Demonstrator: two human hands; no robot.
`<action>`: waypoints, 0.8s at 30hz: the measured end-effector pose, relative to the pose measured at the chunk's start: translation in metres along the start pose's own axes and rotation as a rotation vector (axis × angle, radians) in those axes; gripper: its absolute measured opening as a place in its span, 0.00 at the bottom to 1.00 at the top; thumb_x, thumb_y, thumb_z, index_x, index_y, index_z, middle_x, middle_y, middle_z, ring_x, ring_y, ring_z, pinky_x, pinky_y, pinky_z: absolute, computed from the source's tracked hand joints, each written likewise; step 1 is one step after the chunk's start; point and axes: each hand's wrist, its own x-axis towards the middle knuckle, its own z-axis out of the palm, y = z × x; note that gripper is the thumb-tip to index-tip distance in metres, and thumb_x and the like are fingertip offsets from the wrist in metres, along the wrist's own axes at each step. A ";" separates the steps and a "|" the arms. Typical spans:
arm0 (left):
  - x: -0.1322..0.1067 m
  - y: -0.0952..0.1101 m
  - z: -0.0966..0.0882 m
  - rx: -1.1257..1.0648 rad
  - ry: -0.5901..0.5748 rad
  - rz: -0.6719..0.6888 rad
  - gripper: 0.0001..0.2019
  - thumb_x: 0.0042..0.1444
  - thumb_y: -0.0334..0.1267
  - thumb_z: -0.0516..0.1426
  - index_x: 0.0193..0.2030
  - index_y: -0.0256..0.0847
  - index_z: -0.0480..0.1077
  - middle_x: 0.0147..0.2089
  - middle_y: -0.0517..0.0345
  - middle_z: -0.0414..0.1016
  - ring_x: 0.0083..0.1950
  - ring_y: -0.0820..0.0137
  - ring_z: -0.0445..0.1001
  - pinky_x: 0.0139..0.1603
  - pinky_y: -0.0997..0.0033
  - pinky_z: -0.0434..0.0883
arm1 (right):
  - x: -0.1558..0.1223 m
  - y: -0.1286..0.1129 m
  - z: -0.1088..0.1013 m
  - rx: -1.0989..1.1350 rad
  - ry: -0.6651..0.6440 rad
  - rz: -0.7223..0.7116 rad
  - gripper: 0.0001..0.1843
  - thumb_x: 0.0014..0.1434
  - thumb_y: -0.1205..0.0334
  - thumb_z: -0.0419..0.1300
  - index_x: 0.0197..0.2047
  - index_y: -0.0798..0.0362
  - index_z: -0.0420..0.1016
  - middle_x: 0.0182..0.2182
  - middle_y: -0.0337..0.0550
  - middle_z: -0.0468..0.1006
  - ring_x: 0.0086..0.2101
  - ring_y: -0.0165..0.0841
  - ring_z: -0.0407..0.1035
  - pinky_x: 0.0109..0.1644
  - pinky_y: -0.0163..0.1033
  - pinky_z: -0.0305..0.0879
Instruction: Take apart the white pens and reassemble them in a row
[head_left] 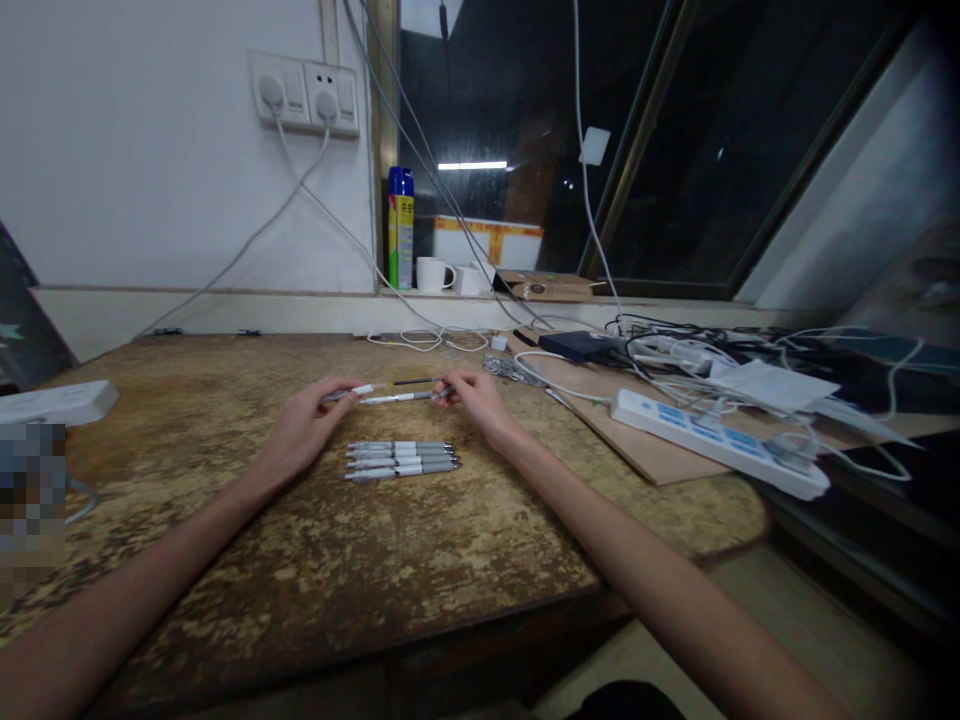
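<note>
My left hand [304, 425] rests on the worn wooden table [300, 560] with its fingers pinched on a white pen part [358, 391]. Opposite it, my right hand [476, 397] pinches the end of a grey-and-white pen [397, 398] lying between the two hands. A thin dark refill [415, 381] lies just beyond that pen, near the right fingertips. Close in front of both hands, several assembled grey-and-white pens [401, 459] lie side by side in a neat row.
A white power strip [716, 443] sits on a cardboard sheet [645, 450] at right amid tangled cables. Another white strip [56, 402] lies at far left. On the window ledge stand a spray can [400, 228] and a white mug [433, 274].
</note>
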 end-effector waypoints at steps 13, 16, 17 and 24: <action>0.000 -0.004 0.001 -0.012 -0.011 0.022 0.23 0.68 0.56 0.52 0.56 0.43 0.76 0.57 0.51 0.80 0.56 0.57 0.76 0.58 0.60 0.70 | 0.001 0.002 -0.002 -0.020 0.010 -0.002 0.20 0.60 0.49 0.61 0.27 0.56 0.80 0.27 0.47 0.82 0.26 0.30 0.72 0.35 0.35 0.68; 0.000 -0.003 0.001 -0.019 -0.019 0.031 0.22 0.69 0.55 0.52 0.56 0.43 0.76 0.57 0.52 0.80 0.56 0.57 0.76 0.59 0.60 0.69 | 0.001 0.002 -0.002 -0.014 0.011 -0.005 0.19 0.60 0.50 0.61 0.27 0.56 0.80 0.26 0.46 0.81 0.26 0.30 0.72 0.35 0.35 0.68; 0.000 -0.002 0.001 -0.021 -0.020 0.031 0.22 0.69 0.55 0.51 0.56 0.43 0.76 0.57 0.52 0.80 0.56 0.57 0.76 0.60 0.60 0.69 | 0.001 0.002 -0.002 -0.014 0.010 -0.004 0.19 0.60 0.50 0.60 0.27 0.55 0.80 0.26 0.46 0.81 0.26 0.31 0.71 0.35 0.35 0.68; 0.000 -0.001 0.000 -0.020 -0.021 0.031 0.24 0.68 0.57 0.51 0.56 0.44 0.76 0.59 0.51 0.79 0.58 0.56 0.75 0.62 0.58 0.69 | 0.001 0.004 -0.002 -0.025 0.003 -0.006 0.19 0.61 0.50 0.60 0.27 0.56 0.80 0.26 0.46 0.81 0.25 0.30 0.71 0.35 0.35 0.67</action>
